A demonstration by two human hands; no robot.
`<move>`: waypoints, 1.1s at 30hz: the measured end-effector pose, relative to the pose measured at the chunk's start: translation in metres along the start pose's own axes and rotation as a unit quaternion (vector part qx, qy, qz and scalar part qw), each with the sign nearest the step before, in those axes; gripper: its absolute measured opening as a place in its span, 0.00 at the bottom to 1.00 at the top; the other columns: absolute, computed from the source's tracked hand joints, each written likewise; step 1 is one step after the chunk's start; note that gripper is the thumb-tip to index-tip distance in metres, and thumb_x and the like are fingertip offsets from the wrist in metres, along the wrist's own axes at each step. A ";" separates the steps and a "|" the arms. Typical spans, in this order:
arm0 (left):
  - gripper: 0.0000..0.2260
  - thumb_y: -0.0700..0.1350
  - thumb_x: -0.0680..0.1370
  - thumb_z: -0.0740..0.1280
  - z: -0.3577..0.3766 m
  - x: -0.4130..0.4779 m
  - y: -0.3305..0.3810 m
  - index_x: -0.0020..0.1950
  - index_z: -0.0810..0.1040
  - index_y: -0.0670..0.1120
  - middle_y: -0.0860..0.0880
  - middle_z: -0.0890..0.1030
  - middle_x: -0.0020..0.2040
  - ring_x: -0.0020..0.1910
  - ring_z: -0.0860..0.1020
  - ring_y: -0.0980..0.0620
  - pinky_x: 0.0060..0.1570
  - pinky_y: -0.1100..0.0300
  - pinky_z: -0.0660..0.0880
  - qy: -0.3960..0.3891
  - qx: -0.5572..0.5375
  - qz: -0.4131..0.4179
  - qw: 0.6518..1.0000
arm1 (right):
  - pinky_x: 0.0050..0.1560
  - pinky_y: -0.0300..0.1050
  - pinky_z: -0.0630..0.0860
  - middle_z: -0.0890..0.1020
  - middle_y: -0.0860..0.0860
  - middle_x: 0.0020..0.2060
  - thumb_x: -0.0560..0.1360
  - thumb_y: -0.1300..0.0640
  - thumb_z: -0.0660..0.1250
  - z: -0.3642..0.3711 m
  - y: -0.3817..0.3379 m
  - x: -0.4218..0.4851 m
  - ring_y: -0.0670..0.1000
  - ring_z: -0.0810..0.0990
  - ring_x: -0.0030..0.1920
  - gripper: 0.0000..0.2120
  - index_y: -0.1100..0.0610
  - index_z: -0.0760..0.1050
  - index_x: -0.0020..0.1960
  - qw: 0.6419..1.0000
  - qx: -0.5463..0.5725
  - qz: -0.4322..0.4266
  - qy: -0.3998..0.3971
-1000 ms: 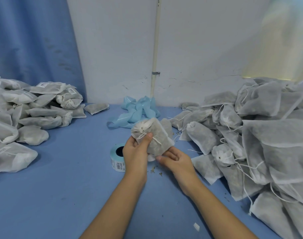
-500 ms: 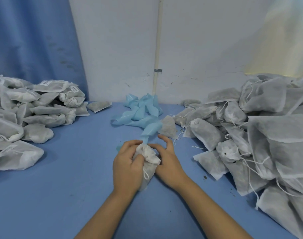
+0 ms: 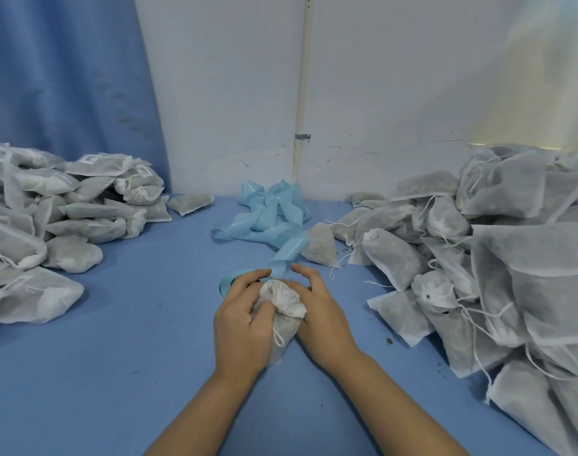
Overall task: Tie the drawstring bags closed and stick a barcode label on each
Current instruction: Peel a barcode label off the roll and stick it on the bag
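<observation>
A white drawstring bag with a gathered, cinched neck lies on the blue table between my hands. My left hand grips its left side, fingers curled over the neck. From the right, my right hand cups the bag with its thumb against the neck and its fingers arched over the far side. Just behind my left fingers the blue label roll is mostly hidden. Its empty backing strip trails off toward the wall.
A heap of labelled, tied bags fills the left side. A bigger heap of bags with loose strings fills the right. One bag lies by the strip, another near the wall.
The bag has come down from in front of me to the table in front of the label roll. Both hands now close around its neck.
</observation>
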State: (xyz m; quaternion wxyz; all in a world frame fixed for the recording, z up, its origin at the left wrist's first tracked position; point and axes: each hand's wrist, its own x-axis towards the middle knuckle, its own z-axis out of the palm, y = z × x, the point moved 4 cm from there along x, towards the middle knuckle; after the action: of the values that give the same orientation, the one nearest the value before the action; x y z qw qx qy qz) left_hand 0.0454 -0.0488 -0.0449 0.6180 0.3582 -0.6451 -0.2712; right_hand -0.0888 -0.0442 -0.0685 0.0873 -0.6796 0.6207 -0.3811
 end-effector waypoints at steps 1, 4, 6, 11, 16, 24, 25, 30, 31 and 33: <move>0.11 0.39 0.70 0.60 0.000 0.000 -0.001 0.41 0.81 0.48 0.60 0.79 0.51 0.50 0.76 0.64 0.49 0.71 0.71 0.000 0.002 0.000 1.000 | 0.51 0.45 0.75 0.59 0.33 0.70 0.76 0.53 0.62 0.001 0.001 0.000 0.42 0.76 0.57 0.18 0.42 0.72 0.65 1.000 0.002 0.000 -0.003; 0.11 0.39 0.69 0.61 0.000 0.001 -0.003 0.41 0.83 0.45 0.59 0.80 0.51 0.49 0.77 0.62 0.49 0.67 0.73 0.007 0.001 -0.011 1.000 | 0.51 0.44 0.74 0.61 0.34 0.70 0.76 0.52 0.61 0.002 0.002 0.000 0.42 0.75 0.58 0.15 0.44 0.74 0.61 1.000 0.004 -0.008 -0.015; 0.10 0.40 0.69 0.60 -0.001 0.001 -0.003 0.40 0.82 0.45 0.58 0.80 0.50 0.48 0.78 0.59 0.49 0.64 0.73 0.011 -0.001 -0.019 1.000 | 0.51 0.43 0.73 0.60 0.34 0.70 0.76 0.53 0.61 0.001 0.000 0.000 0.42 0.75 0.60 0.14 0.45 0.74 0.61 1.000 0.004 -0.012 -0.015; 0.09 0.38 0.67 0.59 -0.002 0.003 -0.006 0.34 0.77 0.49 0.57 0.80 0.49 0.47 0.78 0.56 0.48 0.64 0.73 0.019 -0.012 -0.033 0.999 | 0.71 0.44 0.61 0.49 0.39 0.76 0.79 0.59 0.61 0.005 -0.003 0.004 0.45 0.60 0.74 0.30 0.50 0.54 0.77 0.995 0.000 -0.046 -0.087; 0.11 0.38 0.66 0.59 -0.002 0.004 -0.009 0.36 0.79 0.49 0.56 0.81 0.48 0.46 0.78 0.57 0.49 0.63 0.74 0.030 -0.028 -0.052 0.998 | 0.70 0.44 0.61 0.56 0.43 0.76 0.80 0.58 0.60 0.004 -0.001 0.002 0.46 0.58 0.74 0.24 0.52 0.60 0.75 0.996 -0.014 -0.021 -0.088; 0.13 0.31 0.70 0.61 -0.007 0.006 -0.013 0.38 0.80 0.47 0.54 0.81 0.42 0.40 0.77 0.64 0.42 0.72 0.71 0.068 -0.045 -0.114 0.990 | 0.49 0.44 0.70 0.67 0.43 0.68 0.75 0.56 0.66 -0.005 -0.007 0.002 0.48 0.70 0.61 0.05 0.53 0.75 0.51 0.998 -0.044 -0.036 0.017; 0.16 0.28 0.70 0.61 -0.009 0.007 -0.016 0.38 0.80 0.48 0.54 0.80 0.42 0.40 0.77 0.64 0.42 0.72 0.71 0.074 -0.050 -0.126 0.988 | 0.50 0.45 0.70 0.68 0.44 0.67 0.75 0.56 0.67 -0.008 -0.006 0.002 0.49 0.69 0.60 0.04 0.53 0.76 0.50 0.997 -0.051 -0.032 0.043; 0.12 0.32 0.71 0.60 -0.012 0.013 -0.020 0.44 0.83 0.40 0.56 0.80 0.51 0.49 0.78 0.60 0.51 0.64 0.73 0.017 -0.021 -0.104 0.994 | 0.57 0.46 0.65 0.69 0.47 0.66 0.76 0.53 0.68 -0.017 0.004 0.004 0.51 0.67 0.61 0.03 0.52 0.76 0.47 0.988 -0.099 0.009 0.115; 0.13 0.36 0.70 0.60 -0.012 0.014 -0.020 0.46 0.83 0.40 0.57 0.81 0.52 0.50 0.78 0.61 0.51 0.65 0.73 0.004 -0.017 -0.099 0.995 | 0.57 0.46 0.65 0.70 0.48 0.65 0.76 0.53 0.67 -0.018 0.005 0.004 0.52 0.67 0.61 0.03 0.52 0.76 0.47 0.987 -0.109 0.015 0.120; 0.17 0.40 0.67 0.58 -0.013 0.014 -0.020 0.48 0.83 0.40 0.57 0.81 0.51 0.50 0.78 0.62 0.51 0.67 0.73 -0.010 -0.014 -0.090 0.996 | 0.57 0.45 0.64 0.72 0.48 0.63 0.77 0.54 0.66 -0.018 0.006 0.004 0.52 0.67 0.60 0.03 0.53 0.76 0.47 0.985 -0.120 0.020 0.121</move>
State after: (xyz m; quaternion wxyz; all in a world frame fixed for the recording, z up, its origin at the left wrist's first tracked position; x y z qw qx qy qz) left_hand 0.0610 -0.0708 -0.0512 0.5893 0.4038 -0.6125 -0.3384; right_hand -0.1044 -0.0428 -0.0578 -0.0628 -0.6211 0.6816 -0.3818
